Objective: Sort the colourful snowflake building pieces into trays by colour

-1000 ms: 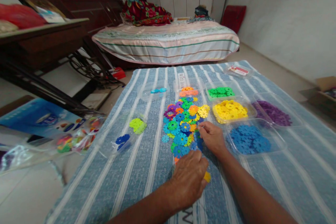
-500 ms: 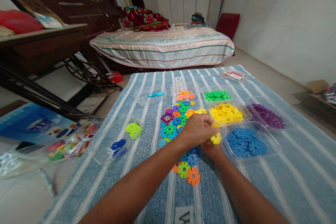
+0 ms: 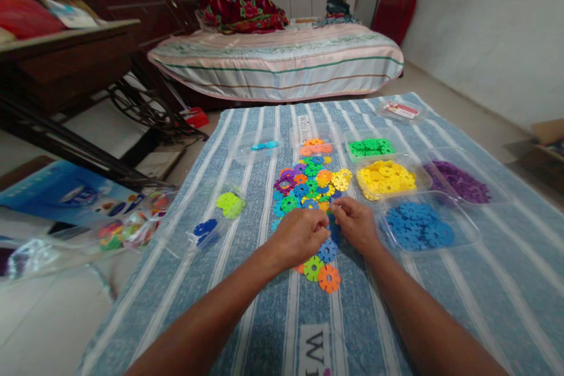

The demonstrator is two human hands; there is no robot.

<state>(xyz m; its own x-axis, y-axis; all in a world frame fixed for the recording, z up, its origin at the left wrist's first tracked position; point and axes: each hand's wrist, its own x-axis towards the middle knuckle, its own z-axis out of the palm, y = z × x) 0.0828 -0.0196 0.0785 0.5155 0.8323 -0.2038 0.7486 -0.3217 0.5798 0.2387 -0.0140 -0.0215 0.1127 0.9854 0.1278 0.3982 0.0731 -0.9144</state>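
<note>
both hands, the left hand (image 3: 299, 236) and right hand (image 3: 356, 224), curl half closed over the mixed pile of discs (image 3: 311, 188) mid-blanket (image 3: 264, 317); whether either pinches a disc, i cannot tell. best to pick one colour at a time, near the blue tray (image 3: 425, 229).

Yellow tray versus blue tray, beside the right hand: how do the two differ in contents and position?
The yellow tray holds yellow discs, heaped; the blue tray holds blue discs, spread flatter. The yellow tray sits farther up the striped cloth; the blue tray lies nearer, just beside the right hand. Both are clear plastic trays, each holding a single colour.
</note>
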